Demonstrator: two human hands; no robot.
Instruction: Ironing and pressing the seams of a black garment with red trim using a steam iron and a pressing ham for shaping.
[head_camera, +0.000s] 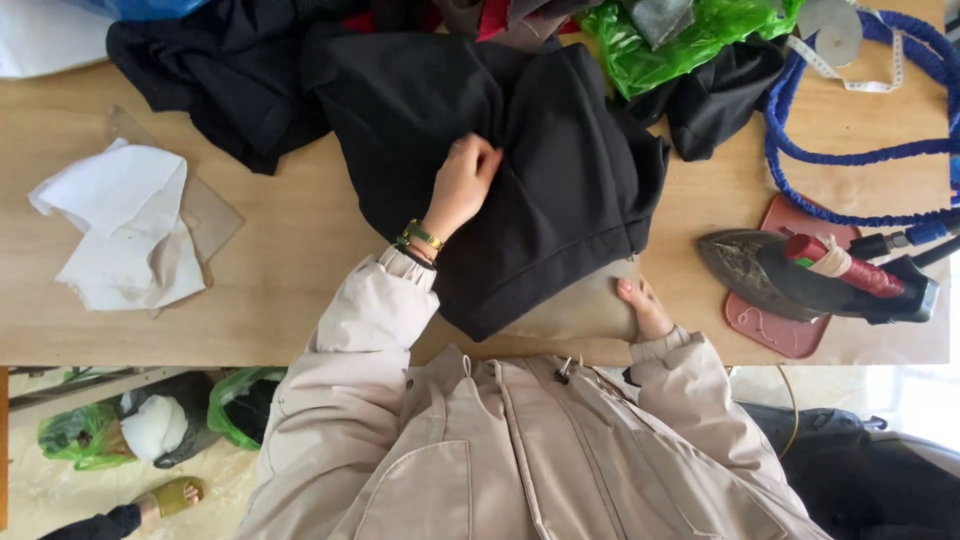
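Head view, from left to right. Far left on the tabletop: crumpled white cloth lying partly on a clear plastic sheet. Centre: folded black garment, spread flat, its lower edge overlapping a tan pad at the near edge of the tabletop. The left hand rests on top of the garment, fingers bent, grip pinching a fold of the black fabric; a gold and green bracelet circles the wrist. The right hand lies at the near edge, fingertips pressed on the pad just below the garment's hem; grip released, holding nothing. Right: iron with a red handle, resting on a pink mat; blue cord looped behind it. Rear: green bag and more dark cloth.
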